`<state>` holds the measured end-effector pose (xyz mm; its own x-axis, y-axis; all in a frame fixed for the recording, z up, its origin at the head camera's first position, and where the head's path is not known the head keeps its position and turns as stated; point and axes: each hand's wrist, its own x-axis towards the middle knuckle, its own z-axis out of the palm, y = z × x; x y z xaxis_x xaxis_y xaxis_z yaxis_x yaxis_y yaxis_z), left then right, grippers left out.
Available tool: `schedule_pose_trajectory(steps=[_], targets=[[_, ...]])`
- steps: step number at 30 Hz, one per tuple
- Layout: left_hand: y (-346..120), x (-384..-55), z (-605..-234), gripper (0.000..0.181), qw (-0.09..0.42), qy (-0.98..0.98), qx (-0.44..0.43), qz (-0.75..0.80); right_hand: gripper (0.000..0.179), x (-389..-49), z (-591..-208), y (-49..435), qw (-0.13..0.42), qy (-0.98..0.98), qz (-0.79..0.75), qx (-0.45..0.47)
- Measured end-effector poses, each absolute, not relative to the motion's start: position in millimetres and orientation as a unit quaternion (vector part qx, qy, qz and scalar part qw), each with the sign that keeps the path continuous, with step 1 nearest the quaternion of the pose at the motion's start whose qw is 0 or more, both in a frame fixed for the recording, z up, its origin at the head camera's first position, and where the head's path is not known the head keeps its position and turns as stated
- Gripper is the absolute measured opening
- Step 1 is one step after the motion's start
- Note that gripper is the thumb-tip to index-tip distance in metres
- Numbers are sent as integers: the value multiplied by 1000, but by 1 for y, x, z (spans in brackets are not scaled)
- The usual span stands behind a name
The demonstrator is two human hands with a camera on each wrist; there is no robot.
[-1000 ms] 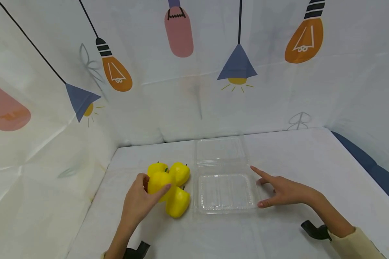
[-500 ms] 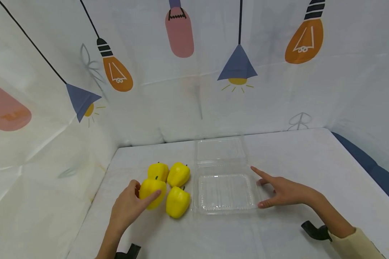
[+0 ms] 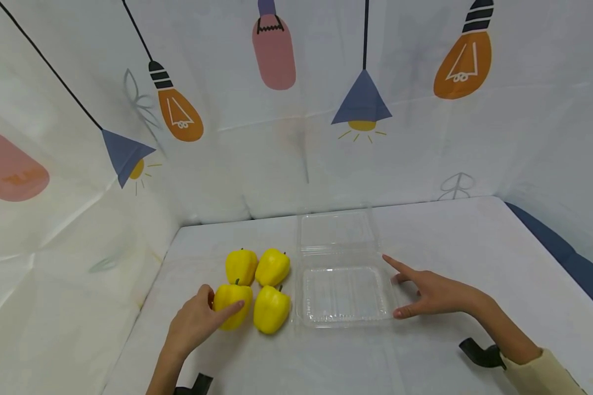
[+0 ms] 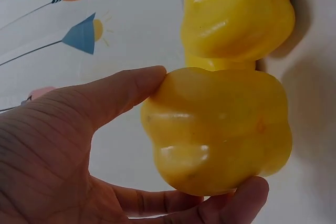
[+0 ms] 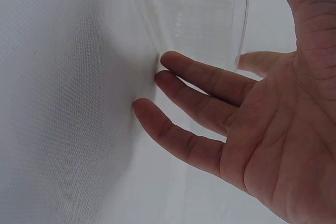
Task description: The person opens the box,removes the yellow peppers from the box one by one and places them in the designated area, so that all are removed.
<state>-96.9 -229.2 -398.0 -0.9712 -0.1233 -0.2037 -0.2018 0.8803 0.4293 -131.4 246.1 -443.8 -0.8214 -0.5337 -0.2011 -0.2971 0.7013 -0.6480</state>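
Note:
A yellow bell pepper [image 3: 234,307] at the front left of a group is held in my left hand [image 3: 194,322]. In the left wrist view, the thumb lies on one side of this pepper [image 4: 220,129] and the fingers on the other. Three more yellow peppers stand close by: one at the back left [image 3: 241,267], one at the back right [image 3: 273,267] and one at the front right [image 3: 272,311]. A clear plastic clamshell box [image 3: 346,296] lies opened out to their right. My right hand [image 3: 437,292] is at the box's right side, fingers spread and grasping nothing.
The clamshell's lid [image 3: 336,229] lies flat toward the back of the white table [image 3: 440,236]. A white curtain printed with lamps [image 3: 277,148] hangs behind and to the left. A dark blue seat [image 3: 553,238] shows past the right edge.
With the pepper in its grip, my left hand has moved left and then down toward the table, apart from the front right pepper. My right hand has stayed at the box.

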Motion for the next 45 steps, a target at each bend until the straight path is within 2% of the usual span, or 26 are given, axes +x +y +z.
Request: schedule_pose_trajectory(steps=[19, 45], targets=[[-233, -102, -409, 73, 125, 965, -85, 214, 109, -131, -445, 245, 187, 905, -306, -228], [-236, -105, -415, 74, 128, 969, -71, 200, 110, -131, -446, 247, 182, 903, -308, -239]])
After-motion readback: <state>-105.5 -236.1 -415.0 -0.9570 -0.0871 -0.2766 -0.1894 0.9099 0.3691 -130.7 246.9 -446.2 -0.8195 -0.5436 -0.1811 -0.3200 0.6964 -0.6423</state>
